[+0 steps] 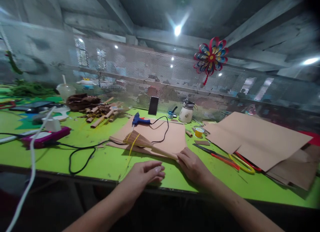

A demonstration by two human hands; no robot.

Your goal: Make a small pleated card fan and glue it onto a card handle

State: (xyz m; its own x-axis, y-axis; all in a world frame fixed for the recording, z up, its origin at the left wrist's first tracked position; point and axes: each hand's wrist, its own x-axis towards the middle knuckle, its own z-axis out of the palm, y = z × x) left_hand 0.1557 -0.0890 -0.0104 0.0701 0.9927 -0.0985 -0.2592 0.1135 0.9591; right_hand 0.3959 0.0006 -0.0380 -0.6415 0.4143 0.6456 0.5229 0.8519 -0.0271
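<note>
My right hand [192,163] is closed on the narrow handle end of a brown paper broom shape [138,140], whose pleated, fanned end points left and is tied with yellow string. My left hand [145,175] hovers over the front part of the green table [100,163], fingers apart, with nothing in it. Beneath the broom shape lie sheets of brown paper [172,133]. A blue glue gun [141,120] rests on the sheets behind it, its black cord curling to the right.
Scissors [225,160] and large brown sheets [260,138] lie at the right. A purple power strip [47,137] with cords is at the left. Paper rolls [105,115], a phone [153,106], a white jug [186,112] and yellow tape [199,132] stand or lie farther back.
</note>
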